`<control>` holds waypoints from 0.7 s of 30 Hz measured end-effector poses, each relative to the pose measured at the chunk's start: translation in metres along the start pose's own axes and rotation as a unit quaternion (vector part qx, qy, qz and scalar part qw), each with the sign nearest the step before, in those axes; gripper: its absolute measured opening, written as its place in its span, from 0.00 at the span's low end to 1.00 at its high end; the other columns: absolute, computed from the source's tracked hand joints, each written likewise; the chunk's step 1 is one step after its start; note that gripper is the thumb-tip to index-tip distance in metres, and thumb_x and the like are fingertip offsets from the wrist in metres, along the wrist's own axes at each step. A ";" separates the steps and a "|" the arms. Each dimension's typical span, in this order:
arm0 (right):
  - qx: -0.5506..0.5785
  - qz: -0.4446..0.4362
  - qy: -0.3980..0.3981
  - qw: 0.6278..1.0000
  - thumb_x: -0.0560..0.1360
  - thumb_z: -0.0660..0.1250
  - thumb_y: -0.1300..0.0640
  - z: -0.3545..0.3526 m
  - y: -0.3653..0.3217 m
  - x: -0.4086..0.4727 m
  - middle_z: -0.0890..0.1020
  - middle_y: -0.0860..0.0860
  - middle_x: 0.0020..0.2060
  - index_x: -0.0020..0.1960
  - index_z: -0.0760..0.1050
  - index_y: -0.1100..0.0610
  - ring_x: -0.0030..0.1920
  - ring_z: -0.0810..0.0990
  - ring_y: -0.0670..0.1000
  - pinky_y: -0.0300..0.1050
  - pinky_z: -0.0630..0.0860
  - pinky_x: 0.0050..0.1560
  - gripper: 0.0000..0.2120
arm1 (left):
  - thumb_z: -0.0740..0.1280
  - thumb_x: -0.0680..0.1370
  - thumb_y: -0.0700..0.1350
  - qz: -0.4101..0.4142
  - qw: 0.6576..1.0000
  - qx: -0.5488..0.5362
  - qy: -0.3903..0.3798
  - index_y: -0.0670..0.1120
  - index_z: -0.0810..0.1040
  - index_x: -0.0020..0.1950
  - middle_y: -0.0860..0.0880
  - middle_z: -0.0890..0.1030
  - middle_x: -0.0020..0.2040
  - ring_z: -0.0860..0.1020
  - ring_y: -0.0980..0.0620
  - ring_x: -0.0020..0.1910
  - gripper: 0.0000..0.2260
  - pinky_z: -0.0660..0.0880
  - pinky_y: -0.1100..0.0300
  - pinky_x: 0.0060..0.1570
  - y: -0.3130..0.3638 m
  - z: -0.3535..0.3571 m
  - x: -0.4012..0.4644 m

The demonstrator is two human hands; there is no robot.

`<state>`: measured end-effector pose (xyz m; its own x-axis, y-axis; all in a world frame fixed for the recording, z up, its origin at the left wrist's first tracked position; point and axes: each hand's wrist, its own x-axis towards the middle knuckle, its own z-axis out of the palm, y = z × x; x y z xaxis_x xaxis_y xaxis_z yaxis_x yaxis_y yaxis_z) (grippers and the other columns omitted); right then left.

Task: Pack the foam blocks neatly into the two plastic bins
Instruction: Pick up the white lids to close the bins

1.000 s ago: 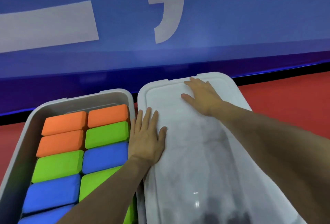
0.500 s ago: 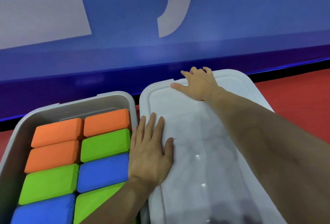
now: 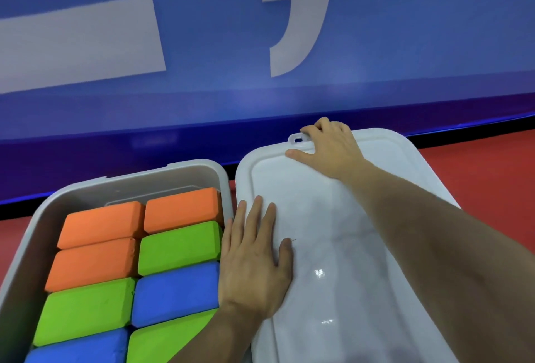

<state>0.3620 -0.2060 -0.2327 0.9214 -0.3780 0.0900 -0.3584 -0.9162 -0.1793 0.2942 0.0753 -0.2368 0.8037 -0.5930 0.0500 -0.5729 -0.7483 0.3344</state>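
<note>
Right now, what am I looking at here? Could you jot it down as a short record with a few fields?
open bin: on the left, no lid, packed with foam blocks in two columns
block colours: orange, green, blue
lidded bin: on the right, white lid on top
left hand: flat on the lid near its left edge, fingers straight
right hand: at the lid's far edge beside a small tab, fingers curled over the rim
floor: red
</note>
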 end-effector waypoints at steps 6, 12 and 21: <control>0.043 -0.023 0.112 0.993 0.74 0.64 0.30 0.007 -0.005 -0.009 0.77 0.46 0.47 0.54 0.76 0.51 0.48 0.74 0.50 0.47 0.71 0.58 0.25 | 0.50 0.80 0.63 -0.001 1.000 -0.004 -0.002 0.56 0.57 0.81 0.58 0.50 0.82 0.41 0.55 0.81 0.29 0.47 0.51 0.79 -0.001 0.001 0.001; -0.033 -0.003 0.108 0.994 0.77 0.61 0.31 0.003 -0.014 -0.014 0.73 0.48 0.44 0.50 0.72 0.53 0.45 0.69 0.50 0.45 0.66 0.47 0.24 | 0.50 0.80 0.63 -0.004 1.000 -0.016 0.000 0.57 0.56 0.81 0.59 0.50 0.82 0.40 0.56 0.81 0.30 0.47 0.51 0.80 -0.001 0.002 0.000; -0.019 0.097 -0.071 0.992 0.78 0.36 0.31 0.005 -0.063 -0.081 0.45 0.51 0.83 0.83 0.43 0.51 0.82 0.43 0.56 0.58 0.43 0.81 0.39 | 0.54 0.81 0.62 0.005 0.992 -0.083 -0.098 0.56 0.52 0.82 0.58 0.44 0.82 0.37 0.54 0.80 0.30 0.39 0.53 0.79 -0.005 -0.014 0.007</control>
<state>0.3103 -0.1173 -0.2336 0.8451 -0.5282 -0.0831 -0.5346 -0.8330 -0.1422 0.3051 0.0788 -0.2248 0.7417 -0.6590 -0.1248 -0.5332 -0.6921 0.4864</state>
